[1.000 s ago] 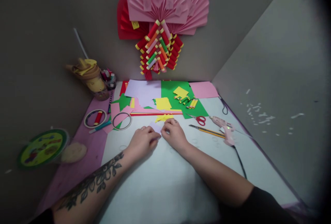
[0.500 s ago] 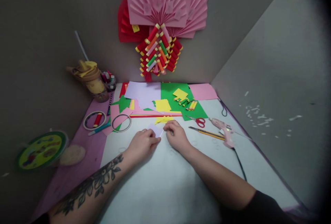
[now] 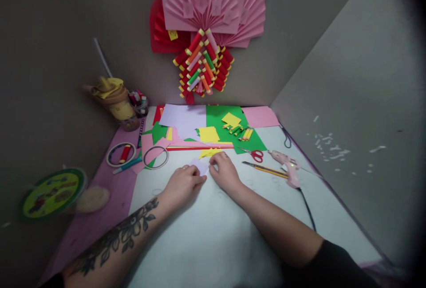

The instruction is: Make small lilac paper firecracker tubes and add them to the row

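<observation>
A small lilac paper (image 3: pixel 200 166) lies on the white table surface between my hands. My left hand (image 3: pixel 186 181) is closed at its left and lower edge, thumb and fingers pinched on it. At the paper's right edge is my right hand (image 3: pixel 224 170), its fingers curled and the fingertips close together at the paper. Just beyond the hands lie yellow paper scraps (image 3: pixel 209 152), with a square yellow sheet (image 3: pixel 209 134) farther back.
Red scissors (image 3: pixel 257 155), a cutter (image 3: pixel 266 169) and a pink glue gun (image 3: pixel 289 168) with its cord lie right. Tape rings (image 3: pixel 155 147), a teal pen (image 3: pixel 128 165) and a cup (image 3: pixel 121 108) stand or lie left. Small rolls (image 3: pixel 246 134) rest on green paper (image 3: pixel 216 117).
The view has shifted slightly. The right hand's fingers have moved a little at the paper's right edge; my left hand stays almost where it was.
</observation>
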{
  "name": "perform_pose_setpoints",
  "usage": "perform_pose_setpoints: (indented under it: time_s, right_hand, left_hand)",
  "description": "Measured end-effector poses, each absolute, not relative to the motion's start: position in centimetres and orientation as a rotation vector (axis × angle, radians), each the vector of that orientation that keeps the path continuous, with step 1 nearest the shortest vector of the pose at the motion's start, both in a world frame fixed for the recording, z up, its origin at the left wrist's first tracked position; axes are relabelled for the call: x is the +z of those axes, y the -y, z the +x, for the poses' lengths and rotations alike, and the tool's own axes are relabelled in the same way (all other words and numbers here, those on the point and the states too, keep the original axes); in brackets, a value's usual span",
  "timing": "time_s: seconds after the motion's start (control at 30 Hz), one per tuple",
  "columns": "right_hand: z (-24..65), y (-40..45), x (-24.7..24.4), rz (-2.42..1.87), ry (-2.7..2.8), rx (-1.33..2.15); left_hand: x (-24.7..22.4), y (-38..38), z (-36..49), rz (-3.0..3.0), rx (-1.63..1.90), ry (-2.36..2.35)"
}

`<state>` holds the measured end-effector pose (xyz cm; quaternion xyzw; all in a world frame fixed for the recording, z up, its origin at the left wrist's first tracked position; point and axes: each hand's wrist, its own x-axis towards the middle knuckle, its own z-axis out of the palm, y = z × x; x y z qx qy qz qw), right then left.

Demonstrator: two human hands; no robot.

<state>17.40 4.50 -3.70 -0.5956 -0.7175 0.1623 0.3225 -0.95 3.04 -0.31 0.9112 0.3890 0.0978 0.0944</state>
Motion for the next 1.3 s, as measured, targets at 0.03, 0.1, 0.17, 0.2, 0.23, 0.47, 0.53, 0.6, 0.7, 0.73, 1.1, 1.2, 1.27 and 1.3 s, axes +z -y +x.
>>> perform_pose_setpoints:
  time_s: [0.03, 0.1, 0.17, 0.2, 0.23, 0.47, 0.53, 0.6, 0.7, 0.73, 1.1, 1.2, 1.27, 1.3]
  right_hand:
    - [17.5, -4.6, -3.8, -1.562, 1.858, 0.431]
    - [17.8, -4.7, -4.0, -1.543, 1.810, 0.447]
    - [18.0, -4.7, -4.1, -1.508, 1.804, 0.466]
    - [18.1, -4.6, -4.1, -1.491, 1.821, 0.471]
    - [18.1, -4.5, -4.1, -1.480, 1.848, 0.473]
    - [17.9, -4.0, -3.5, -1.533, 1.981, 0.444]
    - [17.8, -4.0, -3.5, -1.547, 1.987, 0.431]
    - [17.7, -4.1, -3.4, -1.568, 1.990, 0.416]
    - [17.4, -4.1, -3.3, -1.607, 1.997, 0.399]
    - [17.3, -4.1, -3.2, -1.615, 2.000, 0.399]
    - [17.3, -3.8, -2.7, -1.234, 1.521, 0.932]
    - [16.8, -3.4, -2.2, -1.199, 1.354, 1.136]
    - [16.6, -3.2, -1.7, -1.189, 1.289, 1.235]
    - [16.4, -3.2, -1.4, -1.185, 1.261, 1.274]
  left_hand:
    - [-0.3, -3.0, -0.9, 2.701, 0.295, -1.154]
    - [-0.4, -3.0, -0.9, 2.700, 0.306, -1.150]
    - [-0.4, -3.1, -0.9, 2.699, 0.318, -1.147]
    - [-0.5, -3.1, -0.9, 2.698, 0.321, -1.148]
    - [-0.5, -3.1, -1.0, 2.696, 0.321, -1.148]
    - [0.0, -2.8, -1.7, 2.718, 0.274, -1.041]
    - [0.2, -2.6, -1.8, 2.732, 0.273, -0.989]
    - [0.3, -2.3, -1.9, 2.722, 0.281, -0.944]
    - [0.3, -2.0, -1.9, 2.584, 0.370, -1.043]
    - [0.2, -2.0, -2.0, 2.506, 0.430, -1.114]
    - [-1.5, -3.5, -1.8, 1.492, 1.040, -1.183]
    - [-1.3, -3.2, -1.0, 1.179, 0.995, -1.039]
    - [-1.0, -3.1, -0.8, 1.101, 1.001, -1.040]
    - [-0.8, -3.1, -0.8, 1.089, 1.010, -1.053]
